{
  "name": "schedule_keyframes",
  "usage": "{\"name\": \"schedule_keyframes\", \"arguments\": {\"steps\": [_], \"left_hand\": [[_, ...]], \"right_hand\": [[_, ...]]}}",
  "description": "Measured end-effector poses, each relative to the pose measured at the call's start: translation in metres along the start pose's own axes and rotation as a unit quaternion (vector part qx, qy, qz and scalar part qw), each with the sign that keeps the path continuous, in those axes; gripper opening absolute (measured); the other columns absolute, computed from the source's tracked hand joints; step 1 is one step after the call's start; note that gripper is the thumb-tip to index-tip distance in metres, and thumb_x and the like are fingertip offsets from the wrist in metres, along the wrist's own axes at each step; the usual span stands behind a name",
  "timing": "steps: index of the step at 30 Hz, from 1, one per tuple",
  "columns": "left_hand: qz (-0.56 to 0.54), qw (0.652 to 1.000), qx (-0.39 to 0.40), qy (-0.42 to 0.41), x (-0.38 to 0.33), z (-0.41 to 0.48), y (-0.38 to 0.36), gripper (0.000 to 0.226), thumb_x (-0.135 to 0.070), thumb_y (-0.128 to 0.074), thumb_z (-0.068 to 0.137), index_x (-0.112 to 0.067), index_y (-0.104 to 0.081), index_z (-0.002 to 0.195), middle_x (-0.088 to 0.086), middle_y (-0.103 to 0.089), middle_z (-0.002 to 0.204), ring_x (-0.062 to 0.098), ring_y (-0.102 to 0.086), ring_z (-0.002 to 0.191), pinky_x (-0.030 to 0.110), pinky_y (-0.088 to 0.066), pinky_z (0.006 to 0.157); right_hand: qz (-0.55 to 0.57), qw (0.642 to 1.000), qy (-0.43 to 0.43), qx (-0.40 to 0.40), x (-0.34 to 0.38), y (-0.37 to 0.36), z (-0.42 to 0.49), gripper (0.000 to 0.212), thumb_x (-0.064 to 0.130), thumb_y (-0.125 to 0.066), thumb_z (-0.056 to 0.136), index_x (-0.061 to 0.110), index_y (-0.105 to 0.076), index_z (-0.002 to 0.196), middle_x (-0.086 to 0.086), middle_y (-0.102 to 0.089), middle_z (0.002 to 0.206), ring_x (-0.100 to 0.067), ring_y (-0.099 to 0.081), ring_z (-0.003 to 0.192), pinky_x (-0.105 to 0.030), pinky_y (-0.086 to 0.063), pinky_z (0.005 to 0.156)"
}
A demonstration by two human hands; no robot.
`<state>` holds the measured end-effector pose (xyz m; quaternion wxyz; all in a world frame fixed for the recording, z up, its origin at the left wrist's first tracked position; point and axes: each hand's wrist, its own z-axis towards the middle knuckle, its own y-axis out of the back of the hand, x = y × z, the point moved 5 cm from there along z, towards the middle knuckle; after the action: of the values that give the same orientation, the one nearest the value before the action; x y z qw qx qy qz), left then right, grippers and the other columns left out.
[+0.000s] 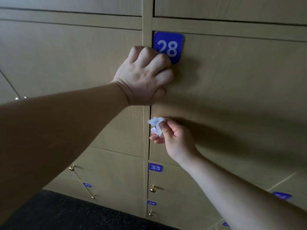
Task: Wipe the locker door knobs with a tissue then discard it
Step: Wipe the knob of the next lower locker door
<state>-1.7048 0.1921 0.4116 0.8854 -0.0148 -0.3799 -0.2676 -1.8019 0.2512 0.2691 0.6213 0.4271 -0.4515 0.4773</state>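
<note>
A crumpled white tissue is pinched between the thumb and fingers of my right hand, held against the left edge of locker door 28. The knob of that door is hidden behind the tissue or the hand. My left hand is curled into a fist and leans on the upper left corner of the same door, partly covering the blue number plate 28. It holds nothing that I can see.
Tan wooden locker doors fill the view. Below are door 33 with a brass knob, a lower brass knob, and more brass knobs on the left column. Dark floor lies at the bottom left.
</note>
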Motion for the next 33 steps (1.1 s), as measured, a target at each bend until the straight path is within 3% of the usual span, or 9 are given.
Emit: {"name": "schedule_keyframes", "arguments": {"steps": [4,6,8,11,13,20,23,27,33], "left_hand": [[0.015,1.0,0.001,0.0,0.0,-0.003,0.0,0.022,-0.032,-0.044,0.086,-0.015,-0.049,0.099,0.006,-0.04,0.11,0.031,-0.038,0.092,0.045,-0.03,0.076],[0.013,1.0,0.002,-0.002,0.0,-0.001,0.0,0.023,-0.033,-0.043,0.088,-0.015,-0.048,0.1,0.006,-0.039,0.11,0.031,-0.037,0.094,0.045,-0.03,0.077],[0.01,1.0,-0.002,-0.001,0.001,-0.001,-0.001,0.022,-0.033,-0.043,0.088,-0.015,-0.049,0.1,0.006,-0.04,0.109,0.031,-0.037,0.093,0.045,-0.031,0.078],[-0.002,1.0,-0.012,0.004,0.001,-0.001,-0.001,0.021,-0.032,-0.042,0.089,-0.015,-0.05,0.099,0.006,-0.041,0.109,0.032,-0.038,0.093,0.045,-0.031,0.078],[-0.012,1.0,-0.013,0.005,0.001,-0.003,-0.001,0.022,-0.032,-0.041,0.089,-0.015,-0.05,0.1,0.006,-0.042,0.11,0.032,-0.039,0.094,0.046,-0.031,0.078],[-0.07,0.997,-0.018,-0.005,0.004,-0.003,0.002,0.025,-0.03,-0.038,0.089,-0.012,-0.053,0.098,0.008,-0.052,0.111,0.032,-0.04,0.094,0.046,-0.032,0.078],[-0.103,0.994,-0.018,-0.008,0.003,-0.003,0.002,0.029,-0.029,-0.034,0.09,-0.011,-0.056,0.094,0.012,-0.065,0.103,0.032,-0.039,0.094,0.046,-0.031,0.076],[-0.12,0.992,-0.017,-0.024,0.004,-0.005,0.003,0.025,-0.025,-0.038,0.082,-0.01,-0.056,0.092,0.013,-0.065,0.105,0.032,-0.037,0.096,0.045,-0.029,0.077],[-0.13,0.99,-0.006,-0.056,0.004,-0.014,0.002,0.022,-0.026,-0.047,0.076,-0.01,-0.056,0.089,0.01,-0.06,0.1,0.032,-0.035,0.097,0.043,-0.027,0.079]], "right_hand": [[0.054,0.999,0.003,0.006,-0.011,0.0,-0.002,0.027,0.02,-0.047,0.103,0.037,-0.068,0.097,0.004,-0.076,0.08,-0.023,-0.074,0.073,-0.036,-0.061,0.072],[-0.027,0.999,0.039,0.007,-0.012,0.007,-0.004,0.029,0.02,-0.051,0.101,0.046,-0.064,0.104,0.009,-0.074,0.077,-0.013,-0.073,0.07,-0.028,-0.059,0.073],[-0.137,0.985,0.1,0.012,-0.005,0.015,-0.003,0.027,0.016,-0.057,0.098,0.035,-0.067,0.116,0.014,-0.071,0.077,-0.001,-0.07,0.068,-0.019,-0.057,0.071],[-0.262,0.952,0.157,0.012,0.002,0.015,0.001,0.031,0.015,-0.066,0.093,0.019,-0.064,0.124,0.005,-0.073,0.083,-0.003,-0.071,0.074,-0.026,-0.06,0.072],[-0.267,0.949,0.168,-0.008,0.002,0.009,0.001,0.03,0.016,-0.07,0.09,0.018,-0.064,0.119,0.003,-0.073,0.081,-0.005,-0.071,0.072,-0.029,-0.059,0.07],[-0.081,0.984,0.116,-0.109,-0.011,-0.009,-0.005,0.021,0.016,-0.069,0.09,0.036,-0.064,0.094,0.008,-0.07,0.073,-0.008,-0.069,0.056,-0.023,-0.055,0.056],[0.01,0.986,0.072,-0.153,-0.012,-0.022,-0.01,0.025,0.008,-0.057,0.096,0.032,-0.061,0.1,-0.002,-0.07,0.075,-0.012,-0.068,0.057,-0.02,-0.053,0.057],[0.097,0.975,0.035,-0.197,-0.014,-0.03,-0.014,0.016,0.017,-0.047,0.101,0.021,-0.062,0.097,-0.004,-0.07,0.067,-0.019,-0.069,0.057,-0.026,-0.054,0.055],[0.207,0.933,0.015,-0.295,-0.011,-0.031,-0.024,0.028,0.037,-0.052,0.091,0.014,-0.067,0.095,-0.008,-0.073,0.076,-0.022,-0.07,0.064,-0.028,-0.056,0.061]]}}
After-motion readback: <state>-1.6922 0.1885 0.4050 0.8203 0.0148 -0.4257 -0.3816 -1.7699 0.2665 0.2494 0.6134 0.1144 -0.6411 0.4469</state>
